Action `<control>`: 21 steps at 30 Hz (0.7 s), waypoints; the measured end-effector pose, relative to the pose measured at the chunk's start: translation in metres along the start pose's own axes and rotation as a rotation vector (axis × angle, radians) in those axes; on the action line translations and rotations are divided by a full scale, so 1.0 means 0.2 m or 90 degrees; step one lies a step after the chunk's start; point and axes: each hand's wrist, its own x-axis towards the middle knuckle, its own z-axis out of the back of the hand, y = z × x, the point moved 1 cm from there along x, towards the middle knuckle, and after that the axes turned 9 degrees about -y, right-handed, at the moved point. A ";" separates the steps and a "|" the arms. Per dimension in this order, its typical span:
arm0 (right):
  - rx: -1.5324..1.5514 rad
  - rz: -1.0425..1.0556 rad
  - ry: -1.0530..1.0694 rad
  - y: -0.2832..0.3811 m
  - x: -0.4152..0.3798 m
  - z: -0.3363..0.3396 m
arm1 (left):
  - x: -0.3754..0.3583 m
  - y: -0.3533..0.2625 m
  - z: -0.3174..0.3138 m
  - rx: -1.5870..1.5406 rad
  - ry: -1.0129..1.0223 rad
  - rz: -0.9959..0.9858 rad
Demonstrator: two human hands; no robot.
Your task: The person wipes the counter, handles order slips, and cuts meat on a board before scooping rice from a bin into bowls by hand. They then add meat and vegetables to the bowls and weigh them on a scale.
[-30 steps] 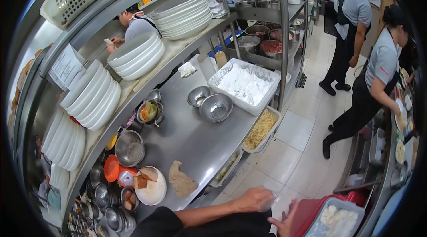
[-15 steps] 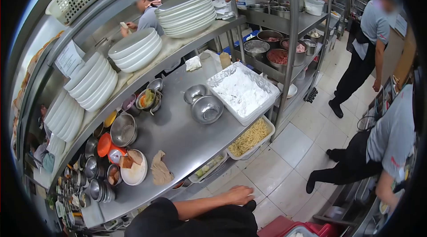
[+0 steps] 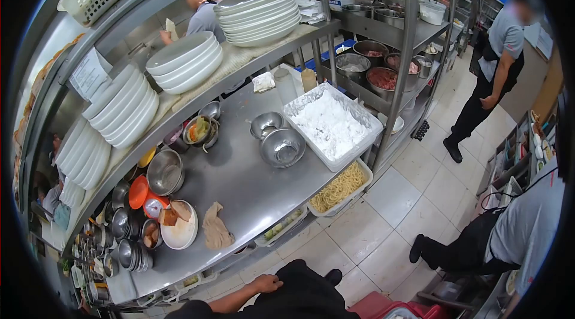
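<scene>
My left hand (image 3: pixel 268 283) hangs low beside my dark trousers, in front of the steel table's near edge. Its fingers are loosely curled, with nothing visible in them. My right hand is out of view. On the steel table (image 3: pixel 233 169), a crumpled beige cloth (image 3: pixel 215 227) lies nearest that hand, beside a white bowl (image 3: pixel 178 235) with brown pieces at its rim. Two steel bowls (image 3: pixel 283 146) stand farther back, next to a white tub (image 3: pixel 330 162) of white powder. A container of noodles (image 3: pixel 340 187) sits below the table's edge.
Stacked white plates (image 3: pixel 257 17) fill the shelf above the table. Metal pots (image 3: pixel 383 79) stand on a rack behind. Two co-workers (image 3: pixel 500 55) stand to the right on the tiled floor (image 3: pixel 395 190); another works behind the shelf. A red bin (image 3: pixel 371 306) is near my feet.
My left hand has swung back to the left and its fingers have curled in. My leg has come forward. The near co-worker at right has shifted; the view has moved slightly.
</scene>
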 end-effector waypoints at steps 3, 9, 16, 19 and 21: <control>0.249 0.000 0.053 0.29 0.18 -0.43 | -0.03 0.11 -0.02 -0.021 -0.007 0.009; 0.478 -0.136 0.321 1.22 0.52 -0.74 | -0.18 0.12 0.31 -0.074 0.021 0.054; 0.590 0.118 0.351 1.98 0.68 -0.69 | -0.20 0.08 0.55 -0.259 -0.146 0.048; 0.660 0.258 0.293 2.31 0.93 -0.66 | -0.25 -0.02 0.71 -0.333 -0.225 0.009; 0.687 0.297 0.191 2.50 1.11 -0.76 | -0.21 -0.06 0.83 -0.370 -0.299 -0.007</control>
